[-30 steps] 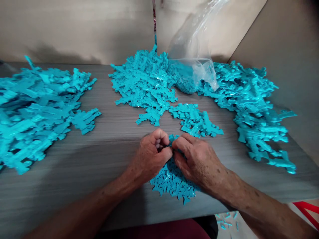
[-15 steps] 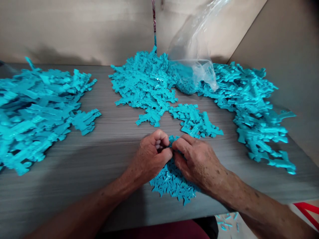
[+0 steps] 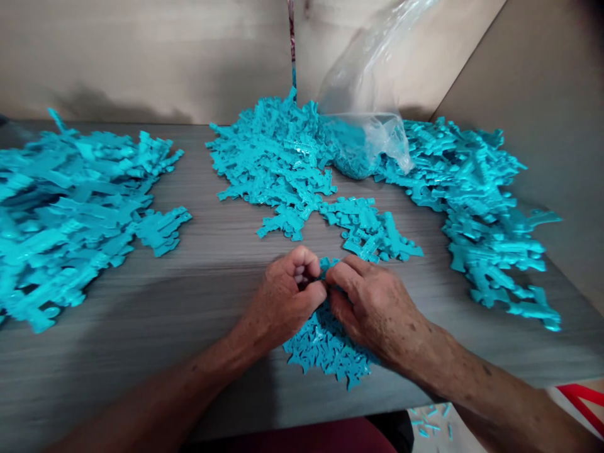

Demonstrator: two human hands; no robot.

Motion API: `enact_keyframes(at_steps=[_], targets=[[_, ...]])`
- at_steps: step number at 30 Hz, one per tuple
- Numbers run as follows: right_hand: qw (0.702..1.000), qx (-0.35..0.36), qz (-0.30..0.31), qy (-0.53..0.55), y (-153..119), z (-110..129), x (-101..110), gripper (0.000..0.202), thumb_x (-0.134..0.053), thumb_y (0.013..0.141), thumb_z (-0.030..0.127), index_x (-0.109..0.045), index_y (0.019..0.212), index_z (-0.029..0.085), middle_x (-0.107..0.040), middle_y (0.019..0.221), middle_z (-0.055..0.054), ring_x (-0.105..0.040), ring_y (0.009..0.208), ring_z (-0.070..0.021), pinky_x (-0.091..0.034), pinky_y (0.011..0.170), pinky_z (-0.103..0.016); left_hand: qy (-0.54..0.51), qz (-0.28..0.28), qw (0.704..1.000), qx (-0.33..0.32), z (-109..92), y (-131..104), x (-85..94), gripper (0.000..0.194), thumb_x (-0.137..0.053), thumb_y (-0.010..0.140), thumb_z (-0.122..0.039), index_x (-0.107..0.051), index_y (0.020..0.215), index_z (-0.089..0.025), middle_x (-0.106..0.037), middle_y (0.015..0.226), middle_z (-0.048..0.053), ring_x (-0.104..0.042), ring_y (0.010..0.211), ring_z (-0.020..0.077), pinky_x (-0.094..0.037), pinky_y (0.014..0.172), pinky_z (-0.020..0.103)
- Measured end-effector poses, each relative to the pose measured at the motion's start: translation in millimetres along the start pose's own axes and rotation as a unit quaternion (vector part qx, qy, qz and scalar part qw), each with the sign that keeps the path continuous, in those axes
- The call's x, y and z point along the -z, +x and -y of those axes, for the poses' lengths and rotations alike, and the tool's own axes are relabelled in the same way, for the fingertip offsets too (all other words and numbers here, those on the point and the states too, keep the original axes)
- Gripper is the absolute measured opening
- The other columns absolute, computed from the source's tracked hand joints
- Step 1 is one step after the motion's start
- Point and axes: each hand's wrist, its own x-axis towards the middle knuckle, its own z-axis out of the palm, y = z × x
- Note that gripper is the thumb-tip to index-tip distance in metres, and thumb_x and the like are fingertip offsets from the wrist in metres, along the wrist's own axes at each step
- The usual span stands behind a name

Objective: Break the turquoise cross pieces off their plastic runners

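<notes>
My left hand (image 3: 295, 283) and my right hand (image 3: 365, 299) meet at the middle front of the grey table (image 3: 212, 277). Both have their fingers curled in a pinch, close together. A turquoise plastic piece (image 3: 328, 264) shows a little between and behind the fingertips; its full shape is hidden by them. Below the hands lies a pile of small turquoise star-shaped pieces (image 3: 330, 352), partly covered by my right hand. Just beyond the hands is a small heap of turquoise plastic parts (image 3: 368, 226).
A big heap of long turquoise parts (image 3: 61, 214) covers the left side. Another heap (image 3: 268, 151) stands at the back middle, beside a clear plastic bag (image 3: 363, 138) with turquoise pieces inside. A further heap (image 3: 491, 207) runs down the right. Small bits (image 3: 431, 418) lie below the table's front edge.
</notes>
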Motion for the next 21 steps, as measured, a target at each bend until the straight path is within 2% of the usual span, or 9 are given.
enact_keyframes(at_steps=[11, 17, 21], targets=[[1.000, 0.001, 0.018, -0.023, 0.5, 0.7, 1.9, 0.020, -0.045, 0.088, 0.013, -0.064, 0.088, 0.020, -0.058, 0.075, -0.004, -0.051, 0.065, -0.0163, -0.031, 0.059, -0.028, -0.001, 0.003, 1.000, -0.009, 1.1, 0.5, 0.4, 0.018, -0.055, 0.067, -0.005, -0.047, 0.073, -0.020, -0.040, 0.062, -0.008, -0.038, 0.055, 0.0074, -0.032, 0.050, 0.019], [0.997, -0.013, 0.065, -0.046, 1.9, 2.9, 5.3, 0.019, -0.047, 0.088, 0.013, -0.064, 0.092, 0.020, -0.060, 0.079, -0.005, -0.053, 0.066, -0.0169, -0.031, 0.059, -0.028, 0.026, 0.009, 0.999, -0.026, 3.3, 0.8, 0.8, 0.019, -0.055, 0.068, -0.004, -0.046, 0.073, -0.020, -0.039, 0.061, -0.008, -0.037, 0.056, 0.0074, -0.032, 0.050, 0.020], [0.995, -0.009, 0.072, -0.069, 1.0, 3.0, 6.3, 0.018, -0.049, 0.088, 0.011, -0.063, 0.094, 0.021, -0.061, 0.081, -0.006, -0.053, 0.067, -0.0168, -0.030, 0.057, -0.027, 0.054, 0.011, 0.998, -0.033, 5.0, 0.6, 0.5, 0.019, -0.055, 0.068, -0.003, -0.048, 0.073, -0.020, -0.041, 0.061, -0.008, -0.038, 0.055, 0.0076, -0.033, 0.052, 0.020]])
